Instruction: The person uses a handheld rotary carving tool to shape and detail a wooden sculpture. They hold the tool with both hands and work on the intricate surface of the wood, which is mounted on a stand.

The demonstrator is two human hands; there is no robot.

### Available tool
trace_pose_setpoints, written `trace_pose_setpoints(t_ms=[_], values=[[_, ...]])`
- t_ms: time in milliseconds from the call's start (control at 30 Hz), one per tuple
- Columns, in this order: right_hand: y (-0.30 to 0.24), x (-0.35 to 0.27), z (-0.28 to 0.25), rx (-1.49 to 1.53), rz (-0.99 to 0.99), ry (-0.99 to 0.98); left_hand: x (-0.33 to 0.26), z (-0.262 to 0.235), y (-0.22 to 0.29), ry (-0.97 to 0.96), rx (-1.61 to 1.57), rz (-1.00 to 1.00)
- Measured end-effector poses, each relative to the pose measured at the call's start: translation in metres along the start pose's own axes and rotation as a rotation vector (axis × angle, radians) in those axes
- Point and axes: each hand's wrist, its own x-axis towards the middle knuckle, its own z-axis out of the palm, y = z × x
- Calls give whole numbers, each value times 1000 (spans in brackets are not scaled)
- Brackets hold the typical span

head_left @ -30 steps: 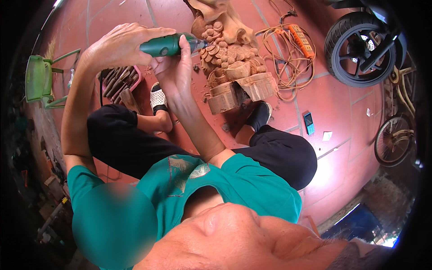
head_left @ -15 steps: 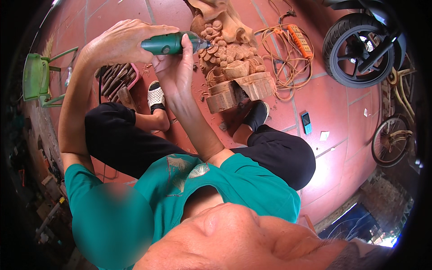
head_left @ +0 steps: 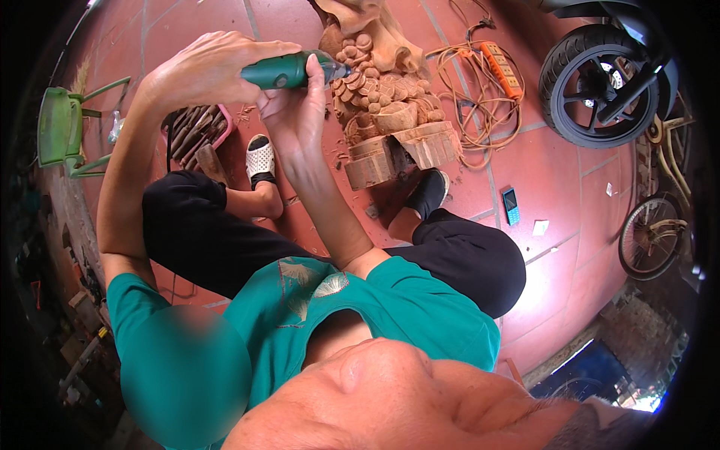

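A green handheld power grinder (head_left: 276, 73) lies roughly level across both hands, its narrow tip pointing right at a brown wood carving (head_left: 386, 94). My left hand (head_left: 206, 67) wraps round the rear of the tool from above. Under its front part, my right hand (head_left: 296, 112) grips the body with thumb and fingers. The tip meets or nearly meets the clustered round and coin-like shapes; contact is too small to tell. The carving has a thick, split wooden base (head_left: 405, 154) close to my feet.
A pink basket of chisel-like tools (head_left: 201, 135) sits left of my foot. Right of the carving are an orange power strip (head_left: 501, 69) with coiled cord, and a phone (head_left: 511, 206). A motorcycle wheel (head_left: 598, 86) stands at right, a green chair (head_left: 61, 127) at left.
Both hands and the grinder have shifted very slightly to the right along the carving. The carving stays in place.
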Motion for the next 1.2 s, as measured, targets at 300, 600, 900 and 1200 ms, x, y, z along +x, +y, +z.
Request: trace_pose_setpoints(t_ms=[300, 600, 900, 1200], values=[[6, -6, -2, -26, 5, -11, -10, -6, 7, -40, 15, -21], [9, -27, 3, -79, 78, -69, -44, -4, 18, 60, 13, 6], [26, -48, 0, -212, 138, -84, -89, 19, 25, 96, 47, 63], [24, -45, -16, -235, 105, 30, -86, 73, 21, 302, 69, 69]])
